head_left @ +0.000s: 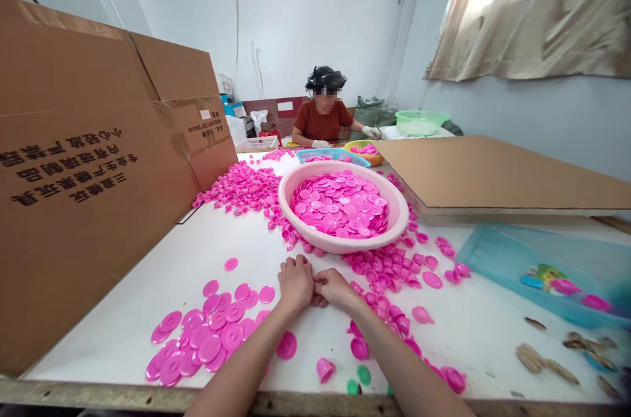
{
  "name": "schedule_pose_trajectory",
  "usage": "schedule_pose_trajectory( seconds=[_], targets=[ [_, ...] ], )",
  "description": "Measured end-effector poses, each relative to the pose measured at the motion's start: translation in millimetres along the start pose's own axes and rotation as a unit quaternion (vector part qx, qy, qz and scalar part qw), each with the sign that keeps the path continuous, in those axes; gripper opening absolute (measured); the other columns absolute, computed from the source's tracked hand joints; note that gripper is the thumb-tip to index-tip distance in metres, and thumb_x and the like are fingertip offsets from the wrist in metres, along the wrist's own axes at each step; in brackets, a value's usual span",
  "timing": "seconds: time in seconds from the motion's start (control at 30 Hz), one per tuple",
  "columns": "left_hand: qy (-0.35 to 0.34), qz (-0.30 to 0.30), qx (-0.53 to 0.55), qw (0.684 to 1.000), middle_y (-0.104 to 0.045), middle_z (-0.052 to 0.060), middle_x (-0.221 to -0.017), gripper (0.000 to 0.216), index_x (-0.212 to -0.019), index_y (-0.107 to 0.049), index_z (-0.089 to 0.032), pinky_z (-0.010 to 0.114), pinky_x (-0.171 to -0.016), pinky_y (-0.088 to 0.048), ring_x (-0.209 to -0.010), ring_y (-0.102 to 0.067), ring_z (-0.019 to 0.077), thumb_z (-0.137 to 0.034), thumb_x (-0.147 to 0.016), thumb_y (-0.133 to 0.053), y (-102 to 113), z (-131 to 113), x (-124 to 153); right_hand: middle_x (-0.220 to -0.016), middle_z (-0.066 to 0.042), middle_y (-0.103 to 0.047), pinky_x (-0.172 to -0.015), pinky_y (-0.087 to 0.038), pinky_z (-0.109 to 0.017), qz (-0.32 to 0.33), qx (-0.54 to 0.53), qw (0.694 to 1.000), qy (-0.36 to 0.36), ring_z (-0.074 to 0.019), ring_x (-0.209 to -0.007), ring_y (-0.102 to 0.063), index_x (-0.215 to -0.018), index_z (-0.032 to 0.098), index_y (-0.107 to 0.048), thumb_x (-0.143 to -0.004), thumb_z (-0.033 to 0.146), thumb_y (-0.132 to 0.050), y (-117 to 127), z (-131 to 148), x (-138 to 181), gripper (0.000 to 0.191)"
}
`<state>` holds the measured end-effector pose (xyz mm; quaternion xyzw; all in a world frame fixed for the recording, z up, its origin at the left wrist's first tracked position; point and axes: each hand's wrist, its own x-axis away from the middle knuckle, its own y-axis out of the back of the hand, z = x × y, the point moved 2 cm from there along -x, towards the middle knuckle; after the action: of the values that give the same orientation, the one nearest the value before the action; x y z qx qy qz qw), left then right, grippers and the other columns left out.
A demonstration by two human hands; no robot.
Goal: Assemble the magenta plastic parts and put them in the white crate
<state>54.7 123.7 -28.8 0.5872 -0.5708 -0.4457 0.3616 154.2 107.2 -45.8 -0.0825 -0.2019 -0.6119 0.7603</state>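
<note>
My left hand (pixel 296 283) and my right hand (pixel 336 288) meet over the white tabletop, fingers curled in and touching. Whatever they grip is hidden behind the fingers. Just beyond them stands a pale pink basin (pixel 340 244) heaped with flat pink plastic discs (pixel 345 203). To the left of my forearms, more pink discs (pixel 210 338) lie scattered and overlapping. Small pink plastic cups with handles (pixel 389 269) spread along the right side of the basin. One pink cup (pixel 325 369) lies between my forearms, near two green pieces (pixel 363 375).
A tall cardboard box (pixel 98 167) walls off the left side. At right are a flat cardboard sheet (pixel 507 173), a translucent blue bag (pixel 503 266) and peanut shells (pixel 542 364). A gloved person (pixel 325 118) sits across the table, behind a blue basket (pixel 308 155) and a yellow bowl (pixel 377 158).
</note>
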Motion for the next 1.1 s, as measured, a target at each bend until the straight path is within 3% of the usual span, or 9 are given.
schedule_pose_trajectory(
  seconds=[0.23, 0.47, 0.57, 0.67, 0.87, 1.1],
  targets=[
    [-0.046, 0.055, -0.002, 0.997, -0.042, 0.006, -0.104, 0.030, -0.102, -0.046, -0.025, 0.033, -0.078, -0.028, -0.094, -0.038, 0.0199, -0.034, -0.085, -0.024, -4, 6, -4, -0.043, 0.001, -0.056, -0.039, -0.046, -0.016, 0.054, -0.009, 0.997, -0.048, -0.0113, -0.043, -0.058, -0.062, 0.012, -0.049, -0.068, 0.026, -0.063, 7, -1, -8, 0.021],
    [-0.025, 0.035, -0.006, 0.999, -0.043, 0.007, -0.104, 0.027, -0.102, -0.047, -0.024, 0.036, -0.080, -0.027, -0.097, -0.037, 0.0224, -0.030, -0.083, -0.028, -4, 3, -5, -0.046, -0.001, -0.058, -0.040, -0.045, -0.016, 0.045, -0.019, 0.998, -0.037, -0.0107, -0.043, -0.058, -0.064, 0.012, -0.049, -0.072, 0.027, -0.059, 6, -3, -6, 0.020],
    [-0.027, 0.104, 0.000, 0.994, -0.044, 0.008, -0.106, 0.028, -0.100, -0.048, -0.022, 0.038, -0.081, -0.028, -0.099, -0.037, 0.0245, -0.034, -0.080, -0.034, 0, 3, -12, -0.045, 0.000, -0.057, -0.040, -0.045, -0.016, 0.020, -0.008, 1.000, -0.004, -0.0103, -0.044, -0.058, -0.064, 0.012, -0.051, -0.073, 0.023, -0.057, 2, -8, -2, 0.016],
    [-0.003, 0.159, 0.007, 0.987, -0.046, 0.010, -0.105, 0.035, -0.096, -0.050, -0.019, 0.041, -0.082, -0.029, -0.100, -0.037, 0.0275, -0.045, -0.077, -0.037, 6, 3, -13, -0.048, -0.001, -0.059, -0.039, -0.045, -0.016, 0.043, 0.004, 0.999, 0.000, -0.0112, -0.045, -0.059, -0.068, 0.012, -0.053, -0.073, 0.020, -0.057, -9, -15, 5, 0.010],
    [0.008, -0.056, 0.023, 0.998, -0.047, 0.009, -0.100, 0.029, -0.094, -0.049, -0.018, 0.036, -0.079, -0.028, -0.094, -0.038, 0.0231, -0.035, -0.083, -0.029, 13, 1, 14, -0.045, 0.000, -0.057, -0.038, -0.045, -0.017, 0.056, 0.015, 0.998, -0.014, -0.0110, -0.042, -0.057, -0.067, 0.012, -0.050, -0.070, 0.019, -0.058, -21, -20, 20, 0.011],
    [0.013, -0.131, 0.072, 0.989, -0.052, 0.006, -0.093, 0.023, -0.088, -0.049, -0.019, 0.034, -0.075, -0.029, -0.088, -0.040, 0.0215, -0.031, -0.084, -0.029, 14, 2, 22, -0.039, 0.003, -0.054, -0.038, -0.045, -0.017, 0.079, -0.018, 0.996, -0.028, -0.0117, -0.041, -0.058, -0.066, 0.014, -0.044, -0.073, 0.014, -0.054, -22, -19, 22, 0.012]
  ],
)
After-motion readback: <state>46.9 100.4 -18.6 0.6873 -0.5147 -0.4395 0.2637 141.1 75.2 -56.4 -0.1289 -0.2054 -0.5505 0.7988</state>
